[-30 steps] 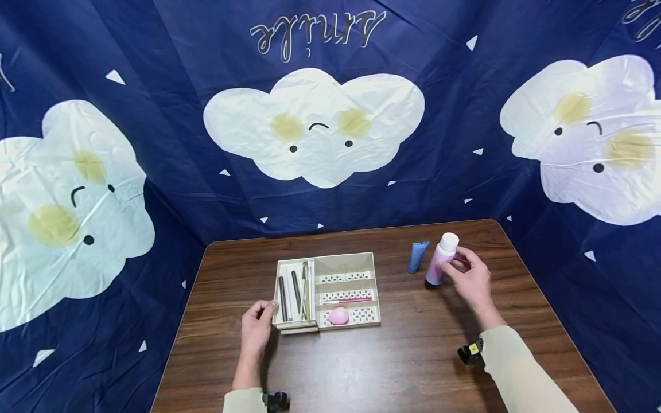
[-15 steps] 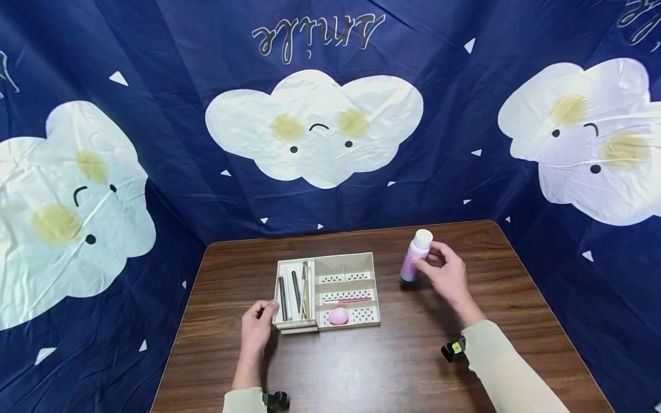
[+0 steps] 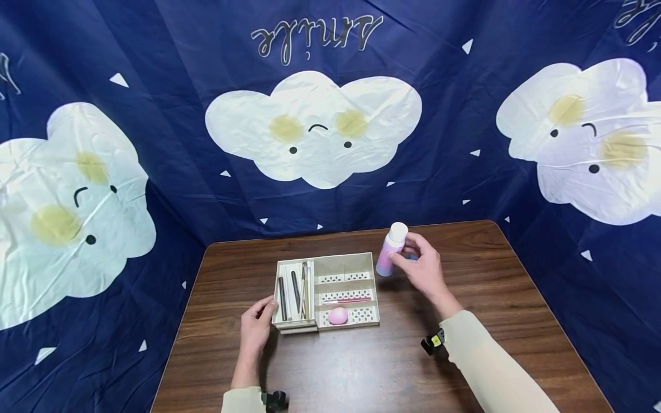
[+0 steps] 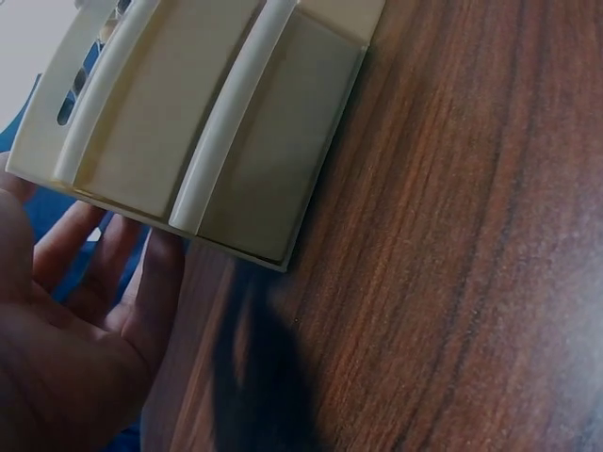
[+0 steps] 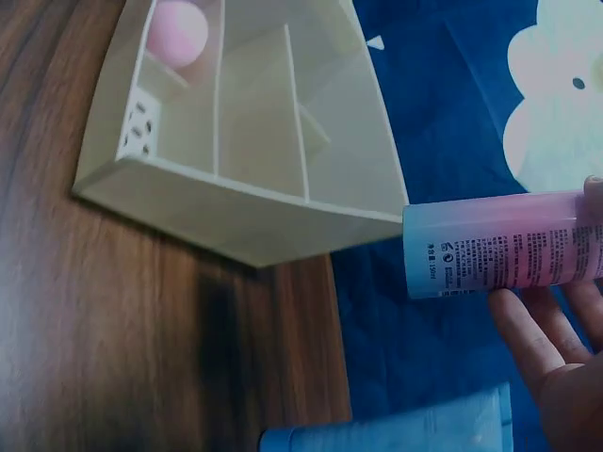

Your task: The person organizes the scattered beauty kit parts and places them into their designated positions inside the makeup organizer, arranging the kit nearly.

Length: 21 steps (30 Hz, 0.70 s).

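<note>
My right hand (image 3: 424, 267) grips a pink-and-blue bottle (image 3: 390, 250) with a white cap, thumb on the near side. The bottle leans slightly and hangs just right of a cream organizer (image 3: 344, 285). In the right wrist view its blue base (image 5: 426, 252) is beside the organizer's rear corner. Against the organizer's left wall rest the fingers of my left hand (image 3: 256, 322), its thumb at the rim. The organizer's left part holds slim pens and brushes (image 3: 295, 291); a pink makeup sponge (image 3: 338, 315) and a red-handled brush (image 3: 354, 300) lie in the right compartments.
A blue tube (image 5: 405, 426) stands behind my right hand, mostly hidden in the head view. Two drawers (image 4: 165, 104) form the organizer's left front. The wooden table (image 3: 361, 373) ends at a dark blue cloth (image 3: 444, 206) with cloud prints.
My right hand has carried the bottle left, past the blue tube, toward the organizer. My left hand stays at the organizer's left side.
</note>
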{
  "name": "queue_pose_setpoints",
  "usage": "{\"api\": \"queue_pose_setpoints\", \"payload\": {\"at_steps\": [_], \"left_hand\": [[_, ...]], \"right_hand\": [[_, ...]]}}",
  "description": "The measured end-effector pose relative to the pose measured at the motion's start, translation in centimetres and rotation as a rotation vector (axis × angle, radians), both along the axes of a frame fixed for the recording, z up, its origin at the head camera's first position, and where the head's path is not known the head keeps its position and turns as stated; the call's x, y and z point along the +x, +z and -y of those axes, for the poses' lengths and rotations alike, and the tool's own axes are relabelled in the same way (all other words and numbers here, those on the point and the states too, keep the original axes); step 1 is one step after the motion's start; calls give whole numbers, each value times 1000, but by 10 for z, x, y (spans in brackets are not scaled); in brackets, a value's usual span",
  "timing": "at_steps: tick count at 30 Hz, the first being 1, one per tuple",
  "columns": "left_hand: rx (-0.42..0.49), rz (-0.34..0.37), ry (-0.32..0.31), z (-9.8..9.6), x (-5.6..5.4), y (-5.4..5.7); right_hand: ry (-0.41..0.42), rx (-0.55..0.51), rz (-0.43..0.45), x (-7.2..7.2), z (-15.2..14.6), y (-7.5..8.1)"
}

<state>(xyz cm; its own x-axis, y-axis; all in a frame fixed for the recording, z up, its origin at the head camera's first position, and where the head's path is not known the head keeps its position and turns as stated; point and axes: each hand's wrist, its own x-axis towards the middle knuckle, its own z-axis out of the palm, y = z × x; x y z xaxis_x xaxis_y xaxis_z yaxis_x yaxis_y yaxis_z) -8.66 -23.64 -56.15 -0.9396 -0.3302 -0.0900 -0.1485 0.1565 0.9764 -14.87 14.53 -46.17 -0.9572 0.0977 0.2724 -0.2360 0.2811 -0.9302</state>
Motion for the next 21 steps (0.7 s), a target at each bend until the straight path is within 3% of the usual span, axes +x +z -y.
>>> {"api": "queue_pose_setpoints", "payload": {"at_steps": [5, 8, 11, 18, 21], "left_hand": [[39, 5, 8, 6, -6, -21], [11, -15, 30, 9, -10, -35], [-30, -27, 38, 10, -11, -37], [-30, -36, 53, 9, -10, -38], [-16, -40, 53, 9, -10, -37]], "right_hand": [[40, -14, -56, -6, 10, 1], [71, -39, -57, -9, 16, -1], [91, -56, -37, -11, 21, -2], [96, -74, 5, -35, 28, -40], [99, -62, 19, -38, 33, -45]]}}
